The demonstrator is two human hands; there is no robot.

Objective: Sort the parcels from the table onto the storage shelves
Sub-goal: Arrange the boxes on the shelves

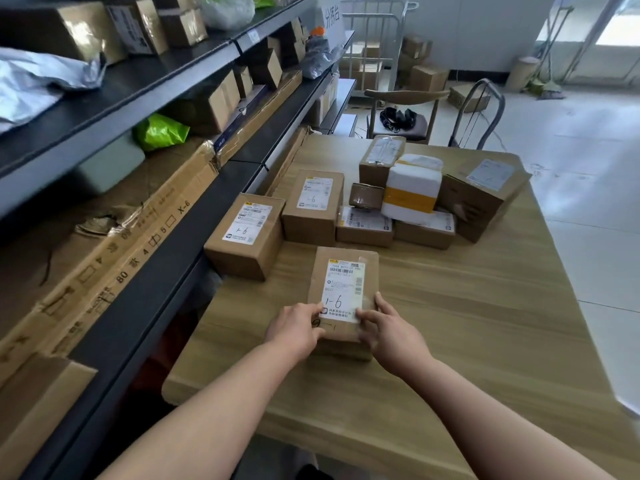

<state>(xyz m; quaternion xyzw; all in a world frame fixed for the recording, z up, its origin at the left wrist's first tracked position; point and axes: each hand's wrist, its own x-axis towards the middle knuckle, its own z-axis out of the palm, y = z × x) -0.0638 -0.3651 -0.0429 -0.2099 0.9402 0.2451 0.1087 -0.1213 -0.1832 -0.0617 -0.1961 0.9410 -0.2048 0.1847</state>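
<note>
A small brown cardboard parcel [343,271] with a white label marked "1-6" rests on the wooden table [467,323] near its front. My left hand [296,329] grips its near left corner and my right hand [388,327] grips its near right corner. Behind it stand two more boxes marked "1-6" [247,233] [313,206], flat cartons [365,225], a white foam parcel with yellow tape [412,188] and a bigger box [481,199]. The dark storage shelves [145,271] run along the left.
The shelves hold a long flattened carton [114,258], a green bag [159,131], a silver bag [38,77] and several boxes. Beyond the table stand a chair [405,109], a metal cage trolley [374,39] and boxes on the floor. Open floor lies to the right.
</note>
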